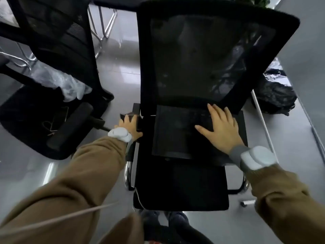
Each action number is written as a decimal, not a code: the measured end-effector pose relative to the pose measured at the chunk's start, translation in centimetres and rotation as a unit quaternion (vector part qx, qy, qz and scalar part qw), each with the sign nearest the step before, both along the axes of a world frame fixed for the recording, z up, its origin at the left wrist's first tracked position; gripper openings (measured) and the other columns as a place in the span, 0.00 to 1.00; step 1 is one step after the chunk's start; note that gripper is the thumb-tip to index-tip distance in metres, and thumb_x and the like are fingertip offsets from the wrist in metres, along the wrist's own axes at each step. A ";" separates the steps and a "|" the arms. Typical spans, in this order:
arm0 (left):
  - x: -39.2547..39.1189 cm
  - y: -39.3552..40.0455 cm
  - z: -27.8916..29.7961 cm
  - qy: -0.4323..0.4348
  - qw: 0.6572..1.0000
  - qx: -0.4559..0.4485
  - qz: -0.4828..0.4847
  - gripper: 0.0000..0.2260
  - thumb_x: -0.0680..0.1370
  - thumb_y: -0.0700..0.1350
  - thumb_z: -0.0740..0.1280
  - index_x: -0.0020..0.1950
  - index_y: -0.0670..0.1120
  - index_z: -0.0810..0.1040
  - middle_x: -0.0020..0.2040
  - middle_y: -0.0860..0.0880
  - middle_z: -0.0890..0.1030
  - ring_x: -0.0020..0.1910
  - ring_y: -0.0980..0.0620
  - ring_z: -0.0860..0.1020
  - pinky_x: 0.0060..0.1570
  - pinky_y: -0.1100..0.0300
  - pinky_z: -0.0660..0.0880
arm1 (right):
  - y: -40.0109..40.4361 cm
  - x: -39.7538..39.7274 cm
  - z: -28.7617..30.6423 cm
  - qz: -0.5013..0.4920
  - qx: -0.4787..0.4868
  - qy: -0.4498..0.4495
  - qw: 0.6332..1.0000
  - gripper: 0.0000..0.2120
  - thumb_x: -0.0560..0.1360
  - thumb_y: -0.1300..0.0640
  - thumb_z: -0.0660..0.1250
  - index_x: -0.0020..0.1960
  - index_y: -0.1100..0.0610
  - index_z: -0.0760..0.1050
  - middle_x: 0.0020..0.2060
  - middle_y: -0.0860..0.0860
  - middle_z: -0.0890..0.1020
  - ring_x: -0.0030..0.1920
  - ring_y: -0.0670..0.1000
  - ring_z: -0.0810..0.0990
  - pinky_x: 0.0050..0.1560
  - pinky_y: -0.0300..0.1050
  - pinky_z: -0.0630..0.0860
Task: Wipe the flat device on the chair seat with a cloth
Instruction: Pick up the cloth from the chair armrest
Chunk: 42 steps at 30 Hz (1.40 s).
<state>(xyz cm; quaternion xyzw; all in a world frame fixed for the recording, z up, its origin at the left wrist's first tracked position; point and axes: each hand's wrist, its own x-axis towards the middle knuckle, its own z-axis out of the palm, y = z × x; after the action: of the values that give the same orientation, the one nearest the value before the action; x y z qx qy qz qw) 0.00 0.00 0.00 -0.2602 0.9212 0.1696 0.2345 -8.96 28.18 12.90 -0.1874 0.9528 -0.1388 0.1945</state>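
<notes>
A flat black device [175, 132] lies on the seat of a black mesh-backed chair [181, 187], close to the backrest. My right hand [221, 129] rests flat on the device's right half, fingers straight and spread. My left hand [129, 126] is at the chair's left armrest, fingers spread over a dark brownish cloth-like thing [131, 116]. Whether that thing is the cloth or part of the armrest is unclear.
A second black chair [44, 117] stands at the left with crumpled clear plastic [61, 81] and thin cables on its seat. A dark bag [276, 95] lies on the grey floor at the right, beside a grey wall. My legs stand just before the seat's front edge.
</notes>
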 end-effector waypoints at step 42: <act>0.0 -5.1 3.4 0.046 0.996 0.008 -0.079 0.15 0.73 0.36 0.63 0.57 0.48 0.80 0.61 0.44 0.76 0.60 0.41 0.74 0.62 0.50 0.72 | -0.2 -2.4 0.1 -0.058 -0.032 -0.021 0.998 0.33 0.77 0.41 0.58 0.76 0.49 0.50 0.77 0.53 0.56 0.77 0.57 0.45 0.75 0.60 0.48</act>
<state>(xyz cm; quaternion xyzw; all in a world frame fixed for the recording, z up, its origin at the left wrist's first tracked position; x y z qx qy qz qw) -0.03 -5.13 3.40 -0.1771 0.9472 0.1695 0.2064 -11.36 28.02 13.00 -0.1351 0.9527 -0.1845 0.2000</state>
